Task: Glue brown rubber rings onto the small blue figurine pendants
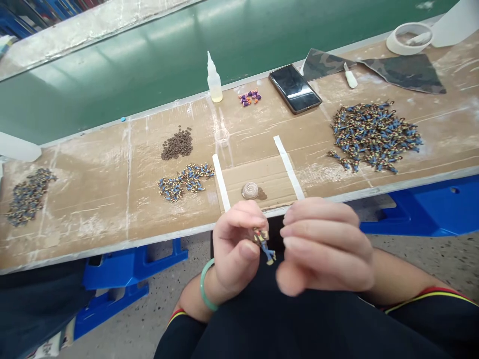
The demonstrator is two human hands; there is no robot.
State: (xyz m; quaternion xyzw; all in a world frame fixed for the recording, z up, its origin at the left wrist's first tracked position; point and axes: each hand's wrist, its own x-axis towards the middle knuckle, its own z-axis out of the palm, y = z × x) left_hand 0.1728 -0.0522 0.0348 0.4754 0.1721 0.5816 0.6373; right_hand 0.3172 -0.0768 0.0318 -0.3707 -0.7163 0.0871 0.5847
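Between the thumb and fingers of my left hand is a small painted figurine with blue trousers and a red and yellow top, held tilted in front of the table edge. My right hand is just to its right, not touching it. Its fingers are curled together toward the thumb, and anything in them is hidden; the thumb is blurred. Beyond my hands, a round silvery-brown disc lies on a piece of cardboard between two white tape strips. A pile of similar figurines lies to its left.
A large figurine heap spreads at right, another pile at far left. Small brown discs, a dropper bottle, wrapped candies, a phone and a tape roll stand or lie further back. Blue stools flank me.
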